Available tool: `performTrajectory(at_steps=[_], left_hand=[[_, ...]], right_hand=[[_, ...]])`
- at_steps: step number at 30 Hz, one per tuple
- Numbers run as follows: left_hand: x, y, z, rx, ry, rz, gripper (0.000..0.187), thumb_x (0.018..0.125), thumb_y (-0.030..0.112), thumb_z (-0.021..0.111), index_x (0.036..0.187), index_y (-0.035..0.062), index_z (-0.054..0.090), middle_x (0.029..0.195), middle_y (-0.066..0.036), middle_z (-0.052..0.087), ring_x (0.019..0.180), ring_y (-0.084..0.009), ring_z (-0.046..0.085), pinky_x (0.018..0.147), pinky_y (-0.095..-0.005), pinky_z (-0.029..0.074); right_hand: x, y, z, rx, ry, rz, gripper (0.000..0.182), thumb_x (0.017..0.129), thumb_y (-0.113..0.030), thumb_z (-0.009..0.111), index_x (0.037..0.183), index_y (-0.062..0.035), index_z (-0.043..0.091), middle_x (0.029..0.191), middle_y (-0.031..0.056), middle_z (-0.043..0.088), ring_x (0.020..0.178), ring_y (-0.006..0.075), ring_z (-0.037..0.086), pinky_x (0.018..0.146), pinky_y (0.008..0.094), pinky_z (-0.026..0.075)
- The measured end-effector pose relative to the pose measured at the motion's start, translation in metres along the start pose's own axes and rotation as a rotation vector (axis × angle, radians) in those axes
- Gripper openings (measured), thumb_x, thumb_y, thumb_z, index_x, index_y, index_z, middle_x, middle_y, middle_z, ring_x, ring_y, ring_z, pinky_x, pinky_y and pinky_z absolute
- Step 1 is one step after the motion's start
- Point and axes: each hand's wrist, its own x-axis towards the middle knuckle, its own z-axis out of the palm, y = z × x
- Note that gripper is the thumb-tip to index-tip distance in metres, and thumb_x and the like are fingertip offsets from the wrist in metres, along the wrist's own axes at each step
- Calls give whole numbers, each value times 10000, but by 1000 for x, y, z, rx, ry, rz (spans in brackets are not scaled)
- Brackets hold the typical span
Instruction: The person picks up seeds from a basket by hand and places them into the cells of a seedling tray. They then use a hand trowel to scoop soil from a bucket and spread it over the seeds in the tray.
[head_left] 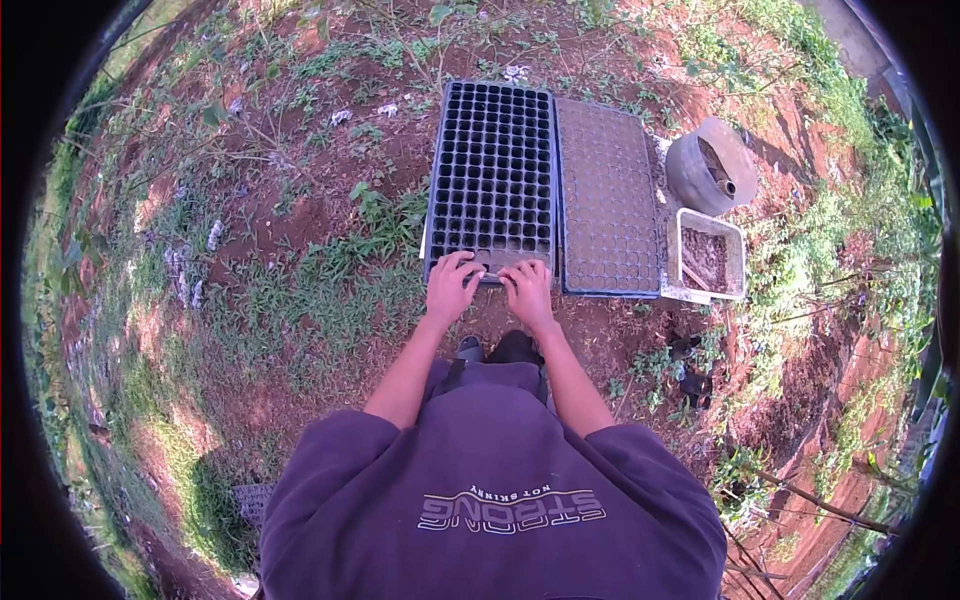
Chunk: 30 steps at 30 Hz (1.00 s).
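Observation:
A black seedling tray (495, 165) lies on the ground in front of me. Most of its cells look hollow, while soil fills some at the near right end. Over the tray's near left corner is my left hand (453, 290), its fingers bent and closed toward the thumb. My right hand (528, 290) is beside it at the near right end, fingers also bent together. Between the two sets of fingertips shows a small, thin, pale thing (490, 276), too small to name. The fingers partly hide the nearest cells.
A second seedling tray (610, 195), filled with soil, adjoins the first on its right. Farther right are a grey round bucket (690, 172) with something inside and a pale rectangular tub (738, 255) holding soil-like material and a stick. Weeds and bare red soil (310, 195) surround everything.

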Motion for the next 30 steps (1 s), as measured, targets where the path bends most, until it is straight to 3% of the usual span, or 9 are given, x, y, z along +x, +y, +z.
performTrajectory(at_steps=[1, 9, 12, 14, 16, 18, 22, 24, 30], left_hand=[[2, 4, 1, -23, 70, 39, 105, 806, 168, 707, 903, 126, 707, 1128, -71, 597, 1067, -292, 539, 934, -399, 432], [9, 18, 7, -53, 145, -10, 55, 767, 103, 691, 821, 91, 688, 1183, -92, 558, 1137, -328, 455, 963, -422, 391], [9, 16, 12, -42, 233, -126, 58, 765, 93, 685, 823, 92, 690, 1159, -104, 563, 1130, -323, 454, 977, -423, 369], [9, 12, 15, -49, 253, -139, 39, 770, 116, 691, 806, 106, 701, 1140, -112, 560, 1136, -312, 463, 1000, -428, 322], [8, 10, 18, -36, 290, -172, 34, 786, 143, 693, 801, 112, 696, 1151, -102, 556, 1138, -308, 465, 997, -436, 317], [9, 9, 24, -26, 281, -186, 55, 799, 165, 693, 819, 114, 693, 1172, -97, 547, 1145, -298, 459, 996, -428, 314], [13, 18, 29, -72, 238, -164, 70, 802, 145, 685, 865, 113, 684, 1174, -103, 549, 1163, -289, 457, 1012, -418, 295], [14, 25, 31, -103, 256, -174, 72, 801, 133, 680, 869, 109, 678, 1171, -101, 555, 1152, -294, 472, 1004, -411, 303], [8, 23, 32, -10, 272, -139, 152, 856, 123, 630, 1005, 110, 653, 1284, -133, 520, 1234, -368, 429, 1039, -468, 327]], right_hand=[[4, 1, -3, 10, -15, -34, 101, 819, -126, 653, 913, -115, 687, 915, 46, 596, 991, 269, 499, 868, 404, 356], [16, 0, -32, -31, -7, -107, 145, 807, -185, 685, 933, -112, 687, 927, 41, 590, 991, 263, 500, 881, 404, 354], [17, -3, -48, -83, 135, 109, 213, 781, -232, 732, 951, -109, 694, 924, 39, 600, 1008, 252, 497, 895, 403, 348], [14, 10, -52, 114, 28, 334, 255, 775, -238, 759, 980, -100, 698, 894, 44, 619, 963, 233, 524, 879, 386, 363], [12, 29, -40, 427, 52, 358, 180, 827, -210, 733, 961, -93, 706, 814, 3, 617, 839, 158, 549, 783, 319, 409], [16, 26, -39, 1027, 14, 676, 133, 868, -194, 699, 939, -82, 711, 790, -50, 606, 746, 87, 531, 675, 242, 417], [29, 18, -43, 1118, -17, 659, 130, 899, -170, 662, 960, -66, 712, 816, -60, 611, 747, 50, 518, 639, 202, 407], [31, 24, -41, 1072, -287, 673, 161, 913, -144, 633, 1017, -44, 704, 881, -7, 653, 760, 65, 526, 665, 208, 425], [23, 34, -17, 1160, -251, 651, 167, 896, -124, 627, 1009, -38, 715, 957, 47, 693, 868, 99, 625, 752, 255, 485]])
